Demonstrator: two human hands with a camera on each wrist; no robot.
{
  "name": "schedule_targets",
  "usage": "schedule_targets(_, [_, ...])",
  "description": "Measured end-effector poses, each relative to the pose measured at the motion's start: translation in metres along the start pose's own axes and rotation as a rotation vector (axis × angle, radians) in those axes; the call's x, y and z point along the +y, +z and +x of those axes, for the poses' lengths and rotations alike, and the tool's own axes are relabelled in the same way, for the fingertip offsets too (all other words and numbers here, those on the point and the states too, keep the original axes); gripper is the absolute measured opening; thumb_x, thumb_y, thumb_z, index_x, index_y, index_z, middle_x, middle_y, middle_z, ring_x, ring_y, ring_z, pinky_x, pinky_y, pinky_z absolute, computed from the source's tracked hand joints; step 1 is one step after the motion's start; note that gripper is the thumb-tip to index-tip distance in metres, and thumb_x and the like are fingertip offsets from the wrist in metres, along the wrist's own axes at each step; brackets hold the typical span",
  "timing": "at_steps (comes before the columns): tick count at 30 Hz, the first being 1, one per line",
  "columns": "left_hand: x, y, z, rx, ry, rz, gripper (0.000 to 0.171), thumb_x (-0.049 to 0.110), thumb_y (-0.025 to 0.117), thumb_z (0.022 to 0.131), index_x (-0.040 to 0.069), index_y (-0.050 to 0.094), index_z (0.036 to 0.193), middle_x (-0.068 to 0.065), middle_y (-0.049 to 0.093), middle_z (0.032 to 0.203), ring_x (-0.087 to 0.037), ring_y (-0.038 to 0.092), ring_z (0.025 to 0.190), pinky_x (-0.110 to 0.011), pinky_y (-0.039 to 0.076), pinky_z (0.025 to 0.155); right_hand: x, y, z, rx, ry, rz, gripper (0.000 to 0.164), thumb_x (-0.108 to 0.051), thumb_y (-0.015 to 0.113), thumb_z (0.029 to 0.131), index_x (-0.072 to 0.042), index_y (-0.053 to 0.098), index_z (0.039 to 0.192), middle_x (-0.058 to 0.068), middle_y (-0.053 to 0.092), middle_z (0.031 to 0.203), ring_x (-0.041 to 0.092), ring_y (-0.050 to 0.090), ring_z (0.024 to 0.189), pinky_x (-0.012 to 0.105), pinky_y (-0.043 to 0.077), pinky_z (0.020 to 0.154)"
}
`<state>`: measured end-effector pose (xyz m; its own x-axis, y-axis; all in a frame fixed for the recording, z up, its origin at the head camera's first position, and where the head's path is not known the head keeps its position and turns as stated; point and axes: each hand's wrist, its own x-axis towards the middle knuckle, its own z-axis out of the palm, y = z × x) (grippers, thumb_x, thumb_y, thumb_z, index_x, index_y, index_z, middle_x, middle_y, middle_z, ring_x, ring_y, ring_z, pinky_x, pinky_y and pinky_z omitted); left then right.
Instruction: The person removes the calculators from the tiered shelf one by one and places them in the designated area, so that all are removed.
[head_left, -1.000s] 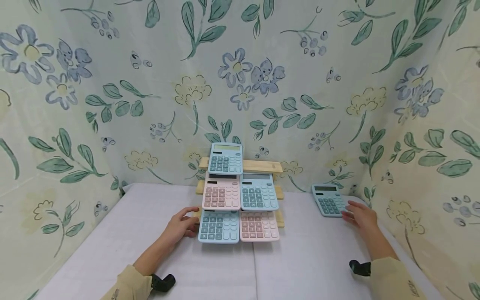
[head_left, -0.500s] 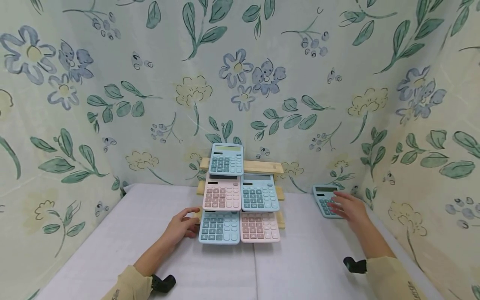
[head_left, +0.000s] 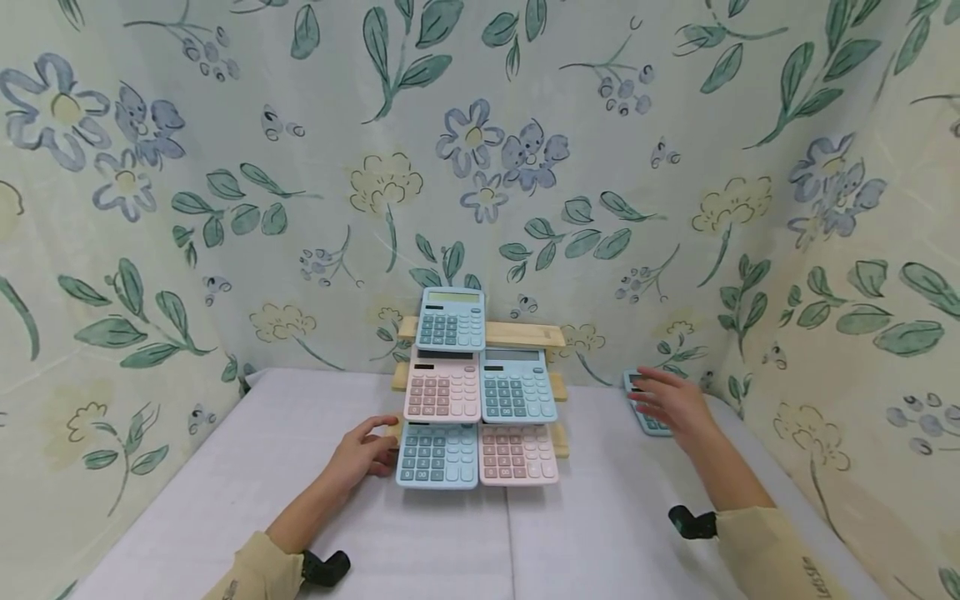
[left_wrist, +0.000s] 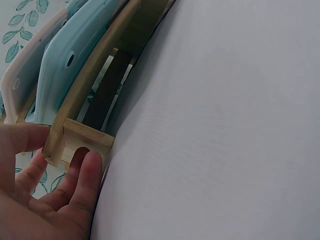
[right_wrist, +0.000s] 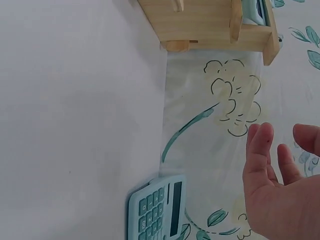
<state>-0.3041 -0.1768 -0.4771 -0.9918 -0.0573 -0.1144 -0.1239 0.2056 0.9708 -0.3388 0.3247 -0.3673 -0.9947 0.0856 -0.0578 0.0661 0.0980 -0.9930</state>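
A wooden tiered rack [head_left: 525, 334] bears several calculators in rows. On top leans a blue calculator [head_left: 452, 325]; below are a pink calculator [head_left: 442, 392] and a blue calculator [head_left: 517, 396], then a blue calculator [head_left: 438, 454] beside a pink calculator [head_left: 519, 454]. My left hand [head_left: 360, 454] grips the rack's lower left corner, its fingers around the wooden end [left_wrist: 87, 132] in the left wrist view. Over a loose blue calculator [head_left: 657, 428] at the right, partly hiding it, my right hand [head_left: 671, 404] is spread and holds nothing. The right wrist view shows that calculator [right_wrist: 155, 210] apart from the hand.
A white cloth [head_left: 585, 517] covers the table. Floral curtains [head_left: 300, 250] hang close behind the rack and along both sides. Black devices [head_left: 693, 523] are strapped at both wrists.
My right hand has lifted away from the loose calculator's right edge and moved left across it; the calculator stays where it lay. The left hand and rack have not moved.
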Motion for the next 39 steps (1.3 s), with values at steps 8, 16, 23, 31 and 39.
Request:
schedule_targets(8, [-0.001, 0.0, -0.001, -0.003, 0.005, 0.009, 0.042, 0.02, 0.061, 0.096, 0.016, 0.056, 0.138, -0.01, 0.071, 0.102, -0.021, 0.065, 0.081, -0.033, 0.057, 0.068, -0.013, 0.021, -0.002, -0.008, -0.023, -0.096, 0.061, -0.028, 0.061, 0.1, -0.006, 0.04, 0.153, 0.019, 0.05, 0.147, 0.002, 0.07, 0.091, 0.023, 0.057, 0.079])
schedule_targets(16, [-0.002, 0.0, -0.001, 0.0, 0.011, 0.002, 0.042, 0.02, 0.061, 0.096, 0.015, 0.056, 0.138, -0.01, 0.071, 0.103, -0.021, 0.065, 0.081, -0.033, 0.057, 0.069, -0.023, 0.044, -0.002, 0.011, -0.049, -0.168, 0.056, -0.028, 0.059, 0.101, -0.01, 0.043, 0.152, 0.02, 0.049, 0.149, 0.003, 0.068, 0.093, 0.027, 0.057, 0.077])
schedule_targets(23, [-0.001, 0.001, 0.001, 0.002, 0.006, 0.013, 0.042, 0.02, 0.061, 0.097, 0.015, 0.056, 0.138, -0.01, 0.072, 0.103, -0.02, 0.065, 0.08, -0.032, 0.057, 0.068, -0.029, 0.06, -0.003, -0.022, -0.073, -0.16, 0.054, -0.026, 0.06, 0.101, -0.01, 0.045, 0.15, 0.019, 0.051, 0.147, 0.006, 0.068, 0.095, 0.028, 0.055, 0.078])
schedule_targets(31, [-0.002, 0.0, 0.001, 0.003, 0.001, 0.011, 0.041, 0.021, 0.061, 0.096, 0.016, 0.057, 0.137, -0.01, 0.072, 0.103, -0.02, 0.066, 0.08, -0.032, 0.057, 0.068, -0.043, 0.085, -0.005, -0.048, -0.076, -0.126, 0.052, -0.025, 0.061, 0.1, -0.011, 0.048, 0.149, 0.017, 0.053, 0.146, 0.015, 0.067, 0.103, 0.028, 0.054, 0.077])
schedule_targets(39, [-0.004, 0.0, 0.002, 0.002, 0.008, 0.003, 0.042, 0.021, 0.062, 0.096, 0.016, 0.057, 0.137, -0.009, 0.073, 0.102, -0.02, 0.066, 0.079, -0.033, 0.058, 0.068, -0.05, 0.103, -0.005, -0.074, -0.096, -0.099, 0.049, -0.024, 0.06, 0.101, -0.01, 0.05, 0.147, 0.018, 0.054, 0.144, 0.026, 0.065, 0.114, 0.025, 0.053, 0.075])
